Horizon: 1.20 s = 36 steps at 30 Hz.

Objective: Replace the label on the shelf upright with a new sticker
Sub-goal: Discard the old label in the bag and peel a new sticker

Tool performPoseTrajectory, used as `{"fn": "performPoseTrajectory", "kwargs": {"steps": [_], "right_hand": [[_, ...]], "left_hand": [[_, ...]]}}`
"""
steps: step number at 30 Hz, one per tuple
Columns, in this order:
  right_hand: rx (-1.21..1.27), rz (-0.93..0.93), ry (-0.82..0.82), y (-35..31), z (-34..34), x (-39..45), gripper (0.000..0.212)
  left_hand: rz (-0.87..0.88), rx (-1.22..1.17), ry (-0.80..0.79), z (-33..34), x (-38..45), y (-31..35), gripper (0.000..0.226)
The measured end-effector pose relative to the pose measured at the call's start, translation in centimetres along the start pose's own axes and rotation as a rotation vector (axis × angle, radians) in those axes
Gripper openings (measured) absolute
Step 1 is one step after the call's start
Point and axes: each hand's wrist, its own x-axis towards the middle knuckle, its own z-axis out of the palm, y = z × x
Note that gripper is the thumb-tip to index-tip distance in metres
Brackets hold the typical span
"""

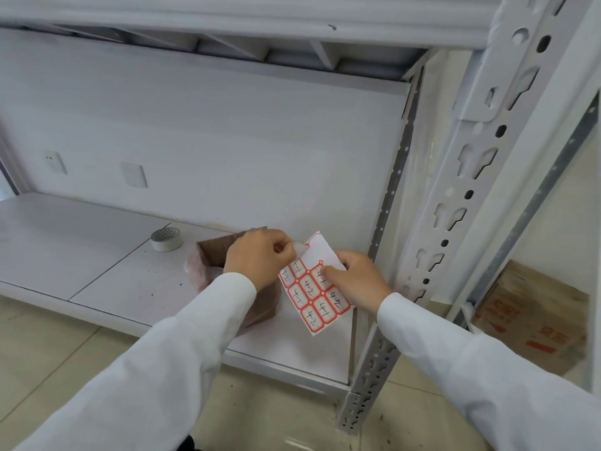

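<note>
- Sitting on the white shelf board (pixel 97 255), well left of the sticker sheet (pixel 313 289), is a tape roll (pixel 166 239).
- Just left of the sheet and partly behind the left arm stands a brown box (pixel 214 255).
- At the sheet's upper left edge, the left hand (pixel 260 255) pinches a sticker (pixel 300 249) peeling off it.
- On the sheet's right side, the right hand (pixel 357 281) grips it, thumb pressed on the labels.
- Right of the sheet rises the perforated shelf upright (pixel 461 196); beyond it sits a cardboard carton (pixel 536 320).
</note>
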Motion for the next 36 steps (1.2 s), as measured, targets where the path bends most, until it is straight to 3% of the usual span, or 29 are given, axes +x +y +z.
{"fn": "performPoseTrajectory", "kwargs": {"steps": [5,14,17,19,21,24,26,28,30,33,36], "right_hand": [[-0.21,0.074,-0.018,3.7,3.1,1.2,0.022],[-0.662,0.118,-0.222,9.3,8.0,5.5,0.033],[-0.765,0.087,-0.125,10.7,8.9,7.1,0.038],[-0.941,-0.059,-0.042,11.8,9.2,7.4,0.041],[-1.064,-0.185,-0.188,12.9,9.8,7.4,0.033],[-1.074,-0.056,-0.558,13.9,10.6,6.7,0.019],[-1.084,-0.016,-0.62,13.8,10.5,6.9,0.017],[-1.042,-0.009,-0.603,12.9,9.9,7.2,0.02],[-0.857,-0.037,-0.46,11.2,8.9,7.3,0.024],[-0.382,-0.108,-0.2,6.3,7.3,6.6,0.023],[0.076,-0.171,-0.048,0.7,5.1,4.9,0.023]], "left_hand": [[-0.146,0.118,0.033,-0.4,0.2,-2.4,0.021],[-0.134,0.099,-0.004,-0.4,1.1,-4.6,0.021],[-0.128,0.141,0.008,0.1,1.6,-5.3,0.021],[-0.123,0.181,0.002,0.4,1.9,-5.8,0.021],[-0.11,0.2,-0.026,0.6,2.2,-6.3,0.019],[-0.128,0.184,-0.034,0.8,2.4,-7.0,0.018],[-0.144,0.151,-0.024,0.9,2.5,-7.4,0.018],[-0.166,0.062,-0.035,0.8,2.4,-7.6,0.017],[-0.187,-0.103,-0.05,0.5,2.4,-7.6,0.017],[-0.219,-0.473,-0.089,-0.5,2.3,-6.8,0.02],[-0.284,-0.706,-0.209,-1.6,1.8,-5.0,0.02]]}}
